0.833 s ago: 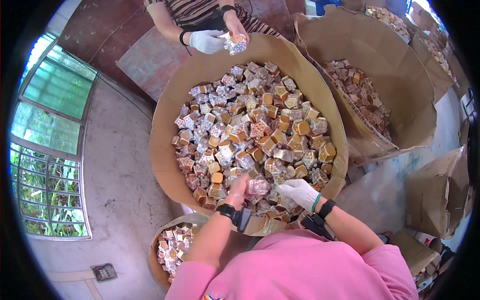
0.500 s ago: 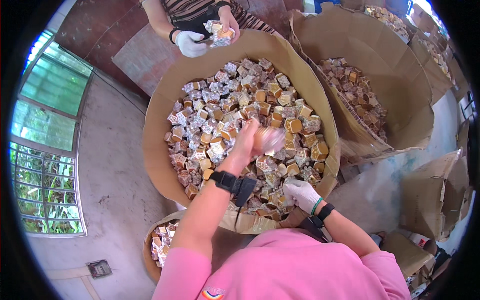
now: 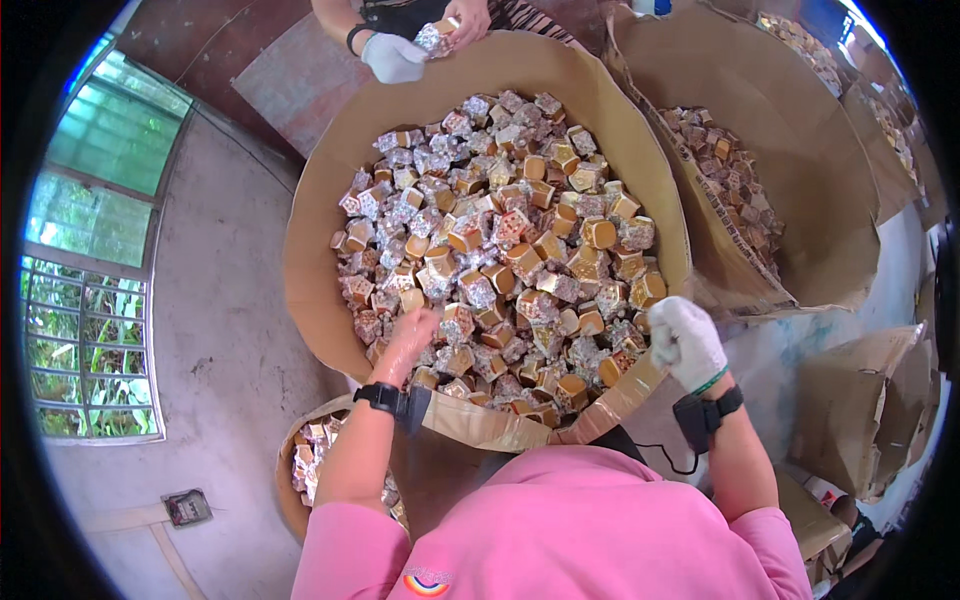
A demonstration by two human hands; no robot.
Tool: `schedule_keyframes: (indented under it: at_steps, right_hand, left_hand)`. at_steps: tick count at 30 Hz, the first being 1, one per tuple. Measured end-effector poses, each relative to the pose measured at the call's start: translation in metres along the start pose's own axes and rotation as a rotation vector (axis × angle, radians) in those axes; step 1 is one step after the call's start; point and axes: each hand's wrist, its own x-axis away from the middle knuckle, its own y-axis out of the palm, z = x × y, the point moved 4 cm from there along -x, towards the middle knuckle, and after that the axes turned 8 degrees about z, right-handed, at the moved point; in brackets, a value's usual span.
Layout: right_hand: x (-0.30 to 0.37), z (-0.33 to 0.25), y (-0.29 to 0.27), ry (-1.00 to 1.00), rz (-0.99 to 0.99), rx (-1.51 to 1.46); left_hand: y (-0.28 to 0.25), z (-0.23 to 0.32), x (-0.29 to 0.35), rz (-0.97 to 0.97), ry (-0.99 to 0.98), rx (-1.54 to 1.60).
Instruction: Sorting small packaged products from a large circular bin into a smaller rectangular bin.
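Note:
A large round cardboard bin [image 3: 310,250] in front of me holds a heap of small house-shaped blocks [image 3: 510,227], brown and patterned, many in shiny clear wrap. My bare left hand [image 3: 408,338] is over the heap's near left side, beside a brown block. Motion blurs its fingers, and I cannot see whether they hold anything. At the bin's right rim is my right hand [image 3: 688,343], in a white glove with a green cuff. Its fingers are curled closed, and whatever lies inside them is hidden.
Across the bin, a co-worker's gloved hand [image 3: 393,58] and bare hand [image 3: 467,20] hold a wrapped block [image 3: 435,38]. A second cardboard bin [image 3: 800,150] with blocks stands at right. Another container [image 3: 292,500] is at lower left, and an open carton [image 3: 840,410] at right.
My left hand has drawn back to the lower left, and the wrapped block it held no longer shows in it. My right hand has risen to the right, from the heap to the rim.

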Motion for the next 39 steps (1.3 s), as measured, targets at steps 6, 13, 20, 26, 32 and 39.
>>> schedule_keyframes:
  at_steps: [6, 13, 20, 26, 32, 39]
  right_hand:
    - [-0.021, -0.009, 0.013, -0.144, 0.095, 0.187]
    - [-0.069, 0.031, 0.042, -0.476, -0.201, 1.795]
    - [-0.090, 0.111, 0.175, -0.518, -0.588, 1.787]
    - [-0.087, 0.220, 0.306, -1.050, -0.935, 1.451]
    - [-0.094, 0.283, 0.404, -0.977, -1.051, 2.057]
    - [-0.090, 0.315, 0.389, -0.775, -1.186, 2.356]
  left_hand:
    - [0.020, -0.062, 0.048, 0.007, 0.161, -0.559]
    - [0.000, -0.062, 0.093, -0.167, 0.252, -0.695]
    - [-0.017, -0.081, 0.142, 0.081, 0.581, -0.397]
    - [-0.018, -0.073, 0.140, 0.139, 0.643, -0.306]
    - [-0.025, -0.074, 0.137, 0.117, 0.697, -0.198]
    - [-0.029, -0.084, 0.144, 0.058, 0.703, -0.202]
